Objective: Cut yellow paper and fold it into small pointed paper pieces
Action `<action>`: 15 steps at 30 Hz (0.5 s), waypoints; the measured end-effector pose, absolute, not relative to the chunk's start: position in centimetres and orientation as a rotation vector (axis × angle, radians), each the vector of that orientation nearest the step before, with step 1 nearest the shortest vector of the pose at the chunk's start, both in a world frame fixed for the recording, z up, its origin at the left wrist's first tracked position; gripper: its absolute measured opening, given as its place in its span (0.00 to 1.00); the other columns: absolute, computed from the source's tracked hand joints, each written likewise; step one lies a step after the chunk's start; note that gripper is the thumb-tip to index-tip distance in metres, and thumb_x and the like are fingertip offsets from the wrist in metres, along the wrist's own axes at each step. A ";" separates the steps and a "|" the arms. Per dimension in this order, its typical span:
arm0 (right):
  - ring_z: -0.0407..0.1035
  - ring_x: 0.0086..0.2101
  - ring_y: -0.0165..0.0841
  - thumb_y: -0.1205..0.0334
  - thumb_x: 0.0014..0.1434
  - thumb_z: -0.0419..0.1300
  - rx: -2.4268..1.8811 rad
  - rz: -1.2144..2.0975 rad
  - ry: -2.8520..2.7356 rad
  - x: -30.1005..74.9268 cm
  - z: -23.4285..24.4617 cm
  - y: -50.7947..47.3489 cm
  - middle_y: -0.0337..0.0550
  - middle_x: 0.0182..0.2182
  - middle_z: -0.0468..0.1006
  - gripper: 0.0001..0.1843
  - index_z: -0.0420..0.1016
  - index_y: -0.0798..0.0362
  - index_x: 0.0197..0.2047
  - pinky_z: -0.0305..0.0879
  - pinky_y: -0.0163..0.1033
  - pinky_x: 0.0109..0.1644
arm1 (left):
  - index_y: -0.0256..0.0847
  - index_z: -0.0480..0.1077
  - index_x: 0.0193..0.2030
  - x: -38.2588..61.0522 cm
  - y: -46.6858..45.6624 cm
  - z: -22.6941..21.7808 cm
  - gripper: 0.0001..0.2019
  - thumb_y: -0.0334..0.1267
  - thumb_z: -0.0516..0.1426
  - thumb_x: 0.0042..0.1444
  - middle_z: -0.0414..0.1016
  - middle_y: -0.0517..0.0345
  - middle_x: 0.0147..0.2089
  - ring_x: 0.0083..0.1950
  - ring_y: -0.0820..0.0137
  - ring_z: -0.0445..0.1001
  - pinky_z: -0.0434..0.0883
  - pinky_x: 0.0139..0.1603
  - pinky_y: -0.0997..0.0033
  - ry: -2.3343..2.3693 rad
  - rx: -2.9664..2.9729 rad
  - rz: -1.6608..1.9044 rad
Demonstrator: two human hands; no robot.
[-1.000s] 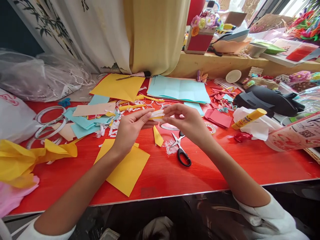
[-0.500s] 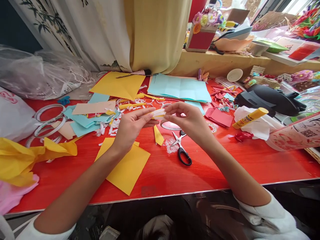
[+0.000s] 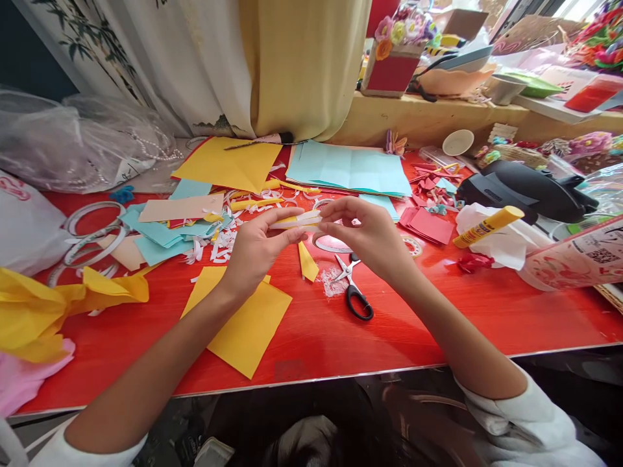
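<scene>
Above the red table (image 3: 438, 324), both hands pinch one small folded strip of yellow and white paper (image 3: 298, 220). My left hand (image 3: 256, 250) grips its left end between thumb and fingers. My right hand (image 3: 370, 233) pinches its right end. A yellow paper scrap (image 3: 307, 262) hangs or lies just below the strip. Black-handled scissors (image 3: 354, 290) lie on the table under my right wrist. A yellow paper square (image 3: 243, 324) rests beneath my left forearm.
Light blue sheets (image 3: 350, 168) and a yellow sheet (image 3: 228, 163) lie at the back by the curtain. Paper scraps and tape rings (image 3: 90, 227) clutter the left. A glue stick (image 3: 487, 227), a black glue gun (image 3: 525, 188) and red scraps (image 3: 426, 227) sit right.
The hands and the strip have shifted very slightly; the grip is the same. The view has tilted a little.
</scene>
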State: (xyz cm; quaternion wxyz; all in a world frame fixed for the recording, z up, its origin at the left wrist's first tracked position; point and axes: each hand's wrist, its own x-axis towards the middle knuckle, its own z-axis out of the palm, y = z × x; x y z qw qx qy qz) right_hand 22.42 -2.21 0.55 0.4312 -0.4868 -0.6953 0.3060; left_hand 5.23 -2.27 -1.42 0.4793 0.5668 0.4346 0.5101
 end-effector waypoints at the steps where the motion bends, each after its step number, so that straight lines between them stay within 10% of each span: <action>1: 0.70 0.34 0.30 0.67 0.54 0.59 -1.212 0.756 -1.742 22.4 0.5 -2.2 0.42 0.35 0.77 0.05 0.72 0.55 0.36 0.62 0.39 0.35 | 0.40 0.74 0.45 5.3 -2.3 -1.4 0.15 0.37 0.63 0.48 0.79 0.57 0.41 0.38 0.67 0.78 0.75 0.46 0.68 1.069 1.384 1.250; 15: 0.63 0.28 0.30 0.62 0.54 0.62 -1.352 0.589 -1.947 23.9 2.2 -2.7 0.40 0.33 0.76 0.04 0.75 0.51 0.33 0.58 0.39 0.31 | 0.38 0.76 0.43 4.2 -1.7 -0.5 0.15 0.35 0.64 0.46 0.79 0.55 0.40 0.34 0.69 0.78 0.76 0.44 0.65 1.110 1.357 1.246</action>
